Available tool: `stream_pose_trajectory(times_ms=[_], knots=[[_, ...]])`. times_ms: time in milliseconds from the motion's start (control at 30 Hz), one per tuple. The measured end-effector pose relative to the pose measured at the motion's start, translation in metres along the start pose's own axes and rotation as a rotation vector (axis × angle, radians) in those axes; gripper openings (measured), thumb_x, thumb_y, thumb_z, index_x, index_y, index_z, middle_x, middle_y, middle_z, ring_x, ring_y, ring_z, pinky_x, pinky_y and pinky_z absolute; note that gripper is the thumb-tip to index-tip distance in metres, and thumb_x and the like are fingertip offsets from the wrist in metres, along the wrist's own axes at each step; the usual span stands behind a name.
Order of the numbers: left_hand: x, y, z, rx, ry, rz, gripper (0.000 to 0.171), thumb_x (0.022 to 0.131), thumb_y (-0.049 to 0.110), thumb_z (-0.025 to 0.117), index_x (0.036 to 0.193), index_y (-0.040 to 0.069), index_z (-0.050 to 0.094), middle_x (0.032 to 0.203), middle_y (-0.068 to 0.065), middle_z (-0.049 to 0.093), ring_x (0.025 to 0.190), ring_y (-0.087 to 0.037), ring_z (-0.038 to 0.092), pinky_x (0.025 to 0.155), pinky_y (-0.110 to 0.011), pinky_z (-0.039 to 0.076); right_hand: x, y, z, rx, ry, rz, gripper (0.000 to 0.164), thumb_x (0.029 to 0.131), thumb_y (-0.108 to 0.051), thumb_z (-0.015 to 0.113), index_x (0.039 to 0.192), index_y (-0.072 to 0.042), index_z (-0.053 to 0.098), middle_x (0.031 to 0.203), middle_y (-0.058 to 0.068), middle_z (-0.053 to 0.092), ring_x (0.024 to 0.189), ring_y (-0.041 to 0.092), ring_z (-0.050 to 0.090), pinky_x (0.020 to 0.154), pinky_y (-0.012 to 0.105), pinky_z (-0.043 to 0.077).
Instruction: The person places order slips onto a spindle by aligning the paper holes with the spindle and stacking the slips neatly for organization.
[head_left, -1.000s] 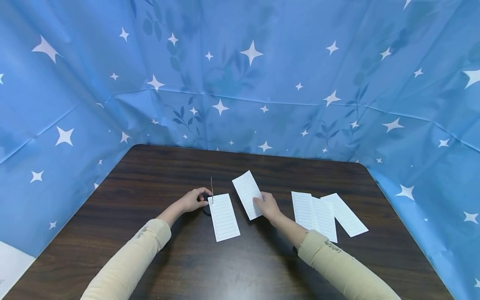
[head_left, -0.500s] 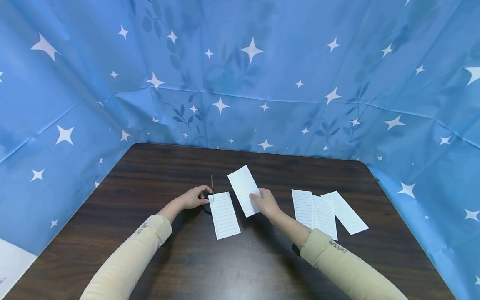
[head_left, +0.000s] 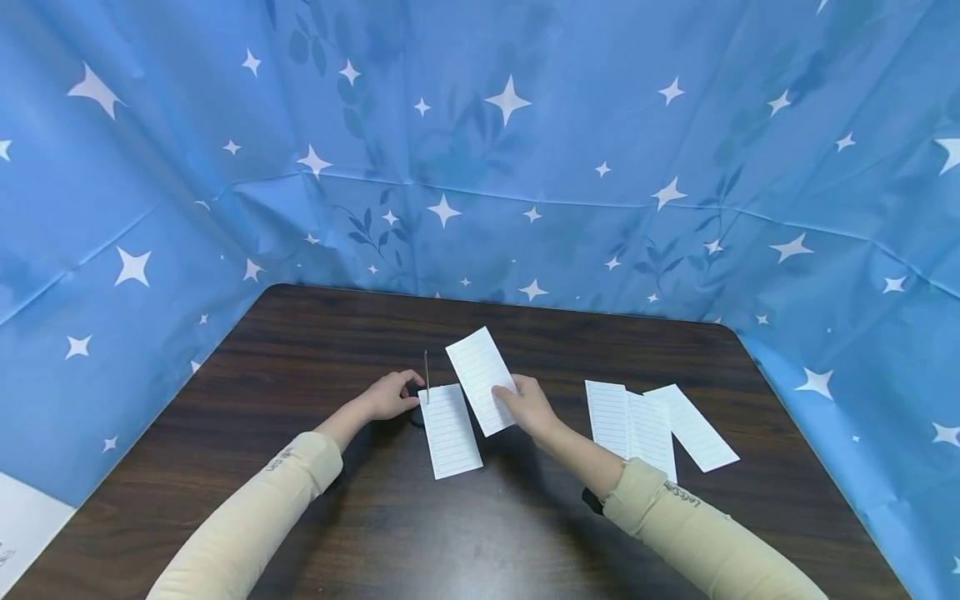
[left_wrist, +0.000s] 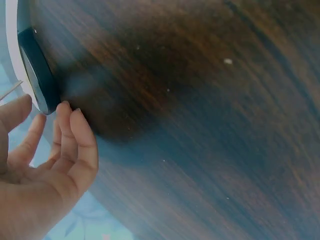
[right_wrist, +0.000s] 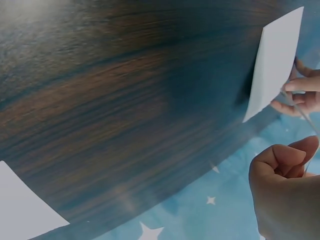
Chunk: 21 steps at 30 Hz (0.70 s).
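My left hand [head_left: 390,394] holds the dark round base [left_wrist: 42,70] of a bill spike [head_left: 427,367], its thumb and fingers curved about the rim. The thin metal pin stands upright through the top of a lined paper slip [head_left: 452,433]. Just right of it, my right hand [head_left: 528,404] pinches a second lined slip [head_left: 480,375] by its right edge, thumb on top. This slip is raised and tilted, and its lower left side comes close to the spiked one. In the right wrist view the right hand [right_wrist: 290,185] has its fingers curled, with the held slip seen nearly edge-on.
Several more lined slips [head_left: 648,433] lie overlapping on the dark wooden table [head_left: 337,333], right of the right forearm. A blue curtain with white stars [head_left: 480,167] hangs behind the table. A white sheet [head_left: 30,525] shows at the far left.
The right hand has moved left and slightly away from me, bringing its slip nearer to the spike. The left hand stays at the base, and the other slips lie as before.
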<state>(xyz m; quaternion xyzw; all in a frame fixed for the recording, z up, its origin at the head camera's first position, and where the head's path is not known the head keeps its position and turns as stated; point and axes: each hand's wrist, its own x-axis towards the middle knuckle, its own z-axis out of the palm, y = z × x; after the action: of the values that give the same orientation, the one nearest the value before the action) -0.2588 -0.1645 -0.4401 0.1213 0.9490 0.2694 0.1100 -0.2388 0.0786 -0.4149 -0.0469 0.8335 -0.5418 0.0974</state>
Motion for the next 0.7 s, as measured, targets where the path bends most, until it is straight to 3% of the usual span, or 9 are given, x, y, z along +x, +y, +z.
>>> stream_pose_trajectory(times_ms=[167,367,567,700], knots=[[-0.004,-0.001,-0.002,-0.044,0.114,-0.012,0.024,0.092,0.009,0.057,0.114,0.0,0.059,0.085,-0.011,0.06,0.068,-0.017,0.051,0.062,-0.029,0.041,-0.001,-0.008,0.001,0.04,-0.005,0.025,0.032,0.095,-0.012,0.051,0.118,0.007,0.058,0.101,0.021,0.066,0.079,0.021,0.066,0.068,0.032,0.054],[-0.012,-0.004,-0.007,-0.144,0.234,0.035,0.019,0.092,0.008,0.055,0.106,-0.001,0.063,0.078,-0.008,0.057,0.062,-0.014,0.046,0.058,-0.026,0.037,-0.004,-0.02,0.003,0.063,-0.02,0.023,0.031,0.095,-0.013,0.05,0.118,0.007,0.058,0.099,0.019,0.067,0.076,0.018,0.067,0.066,0.031,0.054],[-0.022,0.003,-0.018,-0.274,0.313,0.071,0.023,0.096,0.013,0.052,0.105,-0.004,0.064,0.09,-0.021,0.065,0.074,-0.031,0.064,0.064,-0.03,0.051,-0.006,-0.03,0.004,0.09,-0.03,0.033,0.031,0.095,-0.014,0.051,0.118,0.005,0.059,0.1,0.019,0.067,0.075,0.016,0.066,0.066,0.03,0.053],[-0.025,0.013,-0.03,-0.357,0.358,0.095,0.025,0.098,0.014,0.05,0.103,-0.005,0.066,0.089,-0.024,0.066,0.076,-0.036,0.065,0.067,-0.034,0.055,-0.007,-0.037,0.005,0.105,-0.039,0.023,0.03,0.095,-0.013,0.051,0.117,0.006,0.059,0.101,0.02,0.067,0.078,0.018,0.067,0.067,0.03,0.053]])
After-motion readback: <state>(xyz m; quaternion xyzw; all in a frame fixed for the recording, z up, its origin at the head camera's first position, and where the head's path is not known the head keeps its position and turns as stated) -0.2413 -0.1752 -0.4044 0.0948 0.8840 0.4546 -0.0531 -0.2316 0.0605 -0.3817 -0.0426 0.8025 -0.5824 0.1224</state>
